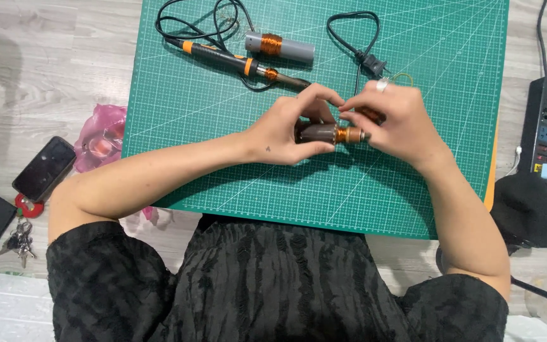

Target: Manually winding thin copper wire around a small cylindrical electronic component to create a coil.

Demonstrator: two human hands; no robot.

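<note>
Holding motor rotor (324,133) w/ L hand (283,130) grip | R hand (395,123) pinching copper end | rotor mostly hidden

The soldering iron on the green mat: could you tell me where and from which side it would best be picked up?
Probably by the black handle of the soldering iron, between its two orange bands. It lies flat, slanting across the mat, metal tip toward the hands, so come from above with fingers across the handle, away from the tip and the cord looped behind.
</note>
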